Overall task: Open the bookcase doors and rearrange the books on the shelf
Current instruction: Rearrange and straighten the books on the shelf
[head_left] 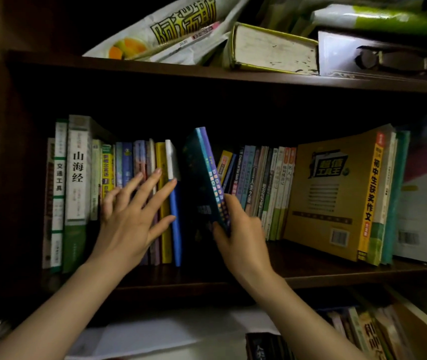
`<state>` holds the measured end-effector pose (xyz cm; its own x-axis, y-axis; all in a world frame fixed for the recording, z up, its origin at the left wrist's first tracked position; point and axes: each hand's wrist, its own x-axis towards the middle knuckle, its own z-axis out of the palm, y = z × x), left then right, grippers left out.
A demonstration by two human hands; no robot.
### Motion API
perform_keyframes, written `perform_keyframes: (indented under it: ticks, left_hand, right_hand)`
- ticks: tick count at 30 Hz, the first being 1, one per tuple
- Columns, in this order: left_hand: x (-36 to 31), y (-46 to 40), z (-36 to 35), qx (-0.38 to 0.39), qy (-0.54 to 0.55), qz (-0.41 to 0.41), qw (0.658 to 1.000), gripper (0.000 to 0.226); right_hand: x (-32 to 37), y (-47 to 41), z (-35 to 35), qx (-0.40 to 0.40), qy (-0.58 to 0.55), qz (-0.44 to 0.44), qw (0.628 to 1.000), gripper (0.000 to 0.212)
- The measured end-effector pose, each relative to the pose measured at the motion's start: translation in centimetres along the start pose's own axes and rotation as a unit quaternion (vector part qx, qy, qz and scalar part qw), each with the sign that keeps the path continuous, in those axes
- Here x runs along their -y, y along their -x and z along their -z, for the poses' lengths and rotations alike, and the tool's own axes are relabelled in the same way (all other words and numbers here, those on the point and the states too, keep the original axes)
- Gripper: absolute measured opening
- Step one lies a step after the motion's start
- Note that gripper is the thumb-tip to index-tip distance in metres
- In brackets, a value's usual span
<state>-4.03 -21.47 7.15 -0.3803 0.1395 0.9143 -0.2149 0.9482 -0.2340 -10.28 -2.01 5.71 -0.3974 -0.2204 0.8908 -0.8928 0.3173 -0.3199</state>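
A dark wooden middle shelf (311,268) carries a row of upright books. My left hand (129,216) lies flat with spread fingers against the spines of the left group, touching a yellow book (161,162) and a blue-and-white book (174,229). My right hand (241,235) grips the lower edge of a thin dark-teal book with a purple spine (203,172). That book tilts left in the gap between the left group and the slim books (259,178) on the right. No bookcase door shows in the head view.
A large yellow book (337,193) leans at the right with white and teal books beside it. The upper shelf (207,71) bears a thick lying book (272,48) and newspapers. More books stand on the shelf below at bottom right (363,331).
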Motion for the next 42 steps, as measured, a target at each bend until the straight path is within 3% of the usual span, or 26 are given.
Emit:
perform_keyframes:
  ticks: [3,6,10,12,14,16,23,34,42]
  left_hand:
    - [0.0,0.0,0.0,0.001,0.001,0.001,1.000,0.060]
    - [0.0,0.0,-0.1,0.002,0.012,0.005,1.000,0.061]
    - [0.0,0.0,0.0,0.003,0.028,0.008,1.000,0.062]
    - [0.1,0.0,0.1,0.004,0.046,0.012,0.999,0.062]
    - [0.1,0.1,0.2,0.006,0.064,0.018,0.998,0.062]
    - [0.0,0.1,0.2,0.005,0.084,0.024,0.996,0.063]
    - [-0.4,-0.2,-0.2,-0.013,0.142,0.026,0.989,0.065]
    - [-0.3,0.3,-0.1,0.011,0.092,0.001,0.996,0.063]
    - [-0.9,0.3,0.4,0.008,0.113,0.010,0.993,0.064]
  right_hand:
    - [0.7,-0.5,-0.8,0.010,-0.076,-0.017,0.997,0.044]
    - [1.0,-0.9,-1.1,0.094,-0.172,-0.020,0.980,0.047]
    - [-0.3,-2.3,-2.0,0.213,-0.208,-0.060,0.953,0.074]
    - [-0.8,-3.1,-2.3,0.288,-0.272,-0.090,0.914,0.081]
    - [-1.0,-3.5,-2.4,0.355,-0.294,-0.094,0.882,0.089]
    - [-1.3,-3.8,-2.4,0.385,-0.281,-0.075,0.876,0.100]
    - [-2.4,-4.4,-2.4,0.397,-0.272,-0.053,0.875,0.106]
    - [-2.1,-3.2,-3.5,0.386,-0.257,-0.058,0.884,0.111]
    - [-2.1,-2.5,-3.3,0.385,-0.252,-0.071,0.885,0.115]
